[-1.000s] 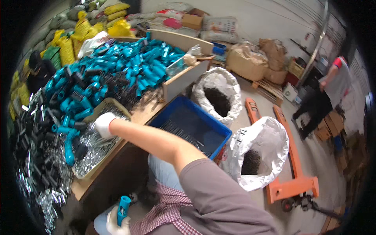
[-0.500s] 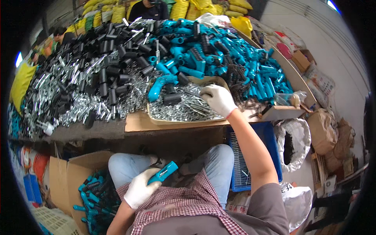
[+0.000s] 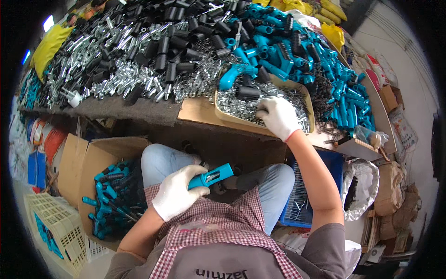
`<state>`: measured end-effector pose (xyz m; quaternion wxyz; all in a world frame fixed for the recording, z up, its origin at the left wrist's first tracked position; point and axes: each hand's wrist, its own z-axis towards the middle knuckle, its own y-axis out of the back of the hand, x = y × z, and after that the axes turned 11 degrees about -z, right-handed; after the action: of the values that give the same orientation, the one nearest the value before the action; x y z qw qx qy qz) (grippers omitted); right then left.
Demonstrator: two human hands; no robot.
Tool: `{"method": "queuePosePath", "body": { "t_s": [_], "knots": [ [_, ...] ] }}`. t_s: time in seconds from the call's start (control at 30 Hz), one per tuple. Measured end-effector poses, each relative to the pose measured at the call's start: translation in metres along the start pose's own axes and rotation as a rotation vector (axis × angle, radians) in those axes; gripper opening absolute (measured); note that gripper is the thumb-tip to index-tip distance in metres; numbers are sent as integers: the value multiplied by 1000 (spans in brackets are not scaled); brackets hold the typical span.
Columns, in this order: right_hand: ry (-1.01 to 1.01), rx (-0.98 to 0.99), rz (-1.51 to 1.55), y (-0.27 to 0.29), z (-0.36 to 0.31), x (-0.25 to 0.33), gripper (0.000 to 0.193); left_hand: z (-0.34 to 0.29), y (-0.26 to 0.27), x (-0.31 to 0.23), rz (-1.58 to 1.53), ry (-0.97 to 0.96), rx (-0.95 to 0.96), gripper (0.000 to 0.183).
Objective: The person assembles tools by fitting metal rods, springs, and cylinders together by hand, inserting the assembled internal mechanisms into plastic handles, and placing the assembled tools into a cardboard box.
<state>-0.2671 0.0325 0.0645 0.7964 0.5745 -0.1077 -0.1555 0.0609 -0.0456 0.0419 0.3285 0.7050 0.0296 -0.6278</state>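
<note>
A teal plastic tube [image 3: 224,173] with a slot in its side is held in my left hand [image 3: 179,193], gloved in white, above my lap. My gloved right hand [image 3: 280,117] reaches into a shallow cream tray [image 3: 232,118], fingers curled down among small shiny metal parts [image 3: 232,101]. Whatever those fingertips pinch is too small or hidden to name. Just beyond them lies a black ribbed cylinder [image 3: 249,92]. A curved teal casing [image 3: 231,78] rests at the tray's far left corner.
Heaps of silvery metal pieces [image 3: 125,72], black sleeves [image 3: 171,69] and teal casings [image 3: 346,102] cover the bench. A cardboard box [image 3: 86,186] of teal parts stands left of my legs. On the right are a blue bin [image 3: 297,218] with thin rods and a white sack [image 3: 371,183].
The whole view has shifted, putting the bench higher and further right. My right hand has moved left and nearer within the tray. The left hand still grips the teal tube, now turned more level.
</note>
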Motion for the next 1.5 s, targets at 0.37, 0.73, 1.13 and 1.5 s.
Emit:
{"method": "queuePosePath", "body": {
  "t_s": [0.37, 0.73, 1.13, 1.5],
  "knots": [
    [-72, 259, 792, 47, -44, 79, 17, -1, 16, 4, 327, -423, 6, 51],
    [170, 125, 661, 15, -94, 121, 13, 17, 1, 7, 311, -464, 76, 69],
    [143, 101, 404, -15, -128, 121, 25, 19, -25, 11, 424, -349, 74, 76],
    [-101, -243, 124, 7, -29, 53, 14, 16, -13, 31, 0, -223, 113, 51]
  ]
}}
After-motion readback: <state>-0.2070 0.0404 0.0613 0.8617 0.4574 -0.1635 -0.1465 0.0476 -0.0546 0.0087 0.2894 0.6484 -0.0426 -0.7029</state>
